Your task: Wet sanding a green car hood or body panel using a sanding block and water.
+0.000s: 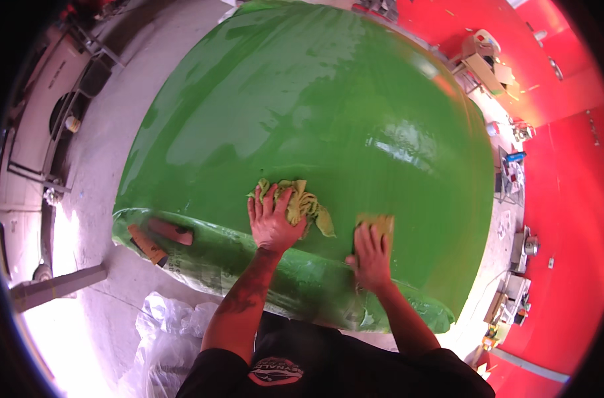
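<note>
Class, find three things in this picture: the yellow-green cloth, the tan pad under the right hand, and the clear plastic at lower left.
Yellow-green cloth (307,204): head view, on its bunched middle.
Tan pad (389,223): head view, near its uncovered far right corner.
Clear plastic (164,337): head view, on its crumpled middle.

Head view: worn fisheye, looking steeply down and forward
Green panel: near, filling the middle
Black shirt: nearest, at lower edge

On the panel before you, the cloth lies under your left grip and the pad under your right grip. Two blocks lie left of the cloth.
</note>
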A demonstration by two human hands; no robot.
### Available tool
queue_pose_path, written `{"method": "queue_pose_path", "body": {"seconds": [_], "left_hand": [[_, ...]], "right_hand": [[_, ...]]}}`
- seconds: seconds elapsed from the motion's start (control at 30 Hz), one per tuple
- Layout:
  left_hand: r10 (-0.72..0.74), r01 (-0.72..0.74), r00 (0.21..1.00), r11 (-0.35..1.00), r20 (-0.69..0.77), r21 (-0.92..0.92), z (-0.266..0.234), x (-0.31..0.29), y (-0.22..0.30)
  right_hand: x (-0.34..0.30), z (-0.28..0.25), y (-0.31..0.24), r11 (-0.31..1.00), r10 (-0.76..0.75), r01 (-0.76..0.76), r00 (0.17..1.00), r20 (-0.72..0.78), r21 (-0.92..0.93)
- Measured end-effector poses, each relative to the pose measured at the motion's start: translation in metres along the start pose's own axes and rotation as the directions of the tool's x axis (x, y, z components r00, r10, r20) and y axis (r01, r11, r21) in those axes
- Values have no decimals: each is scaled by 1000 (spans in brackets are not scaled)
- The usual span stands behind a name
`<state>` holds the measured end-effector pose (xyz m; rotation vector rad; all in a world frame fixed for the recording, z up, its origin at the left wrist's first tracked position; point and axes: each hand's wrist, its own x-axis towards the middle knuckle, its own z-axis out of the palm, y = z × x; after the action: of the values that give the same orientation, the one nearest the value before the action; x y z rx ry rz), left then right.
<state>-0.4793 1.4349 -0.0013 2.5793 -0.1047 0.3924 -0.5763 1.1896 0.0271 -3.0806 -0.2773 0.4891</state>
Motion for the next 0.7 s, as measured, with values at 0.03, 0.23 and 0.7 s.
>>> {"method": "queue_pose_path", "body": {"seconds": [0.03, 0.23, 0.7], "left_hand": [[-3, 4, 1000, 1000, -14, 23, -1, 1, 0], [15, -15, 1000, 1000, 17, 10, 7, 4, 8], [-28, 27, 998, 1000, 53, 12, 4, 0, 5]], "right_hand": [[-33, 4, -3, 1000, -25, 25, 997, 75, -3], [48, -13, 72, 999, -36, 33, 991, -131, -32], [-1, -8, -27, 966, -250, 245, 967, 49, 80]]}}
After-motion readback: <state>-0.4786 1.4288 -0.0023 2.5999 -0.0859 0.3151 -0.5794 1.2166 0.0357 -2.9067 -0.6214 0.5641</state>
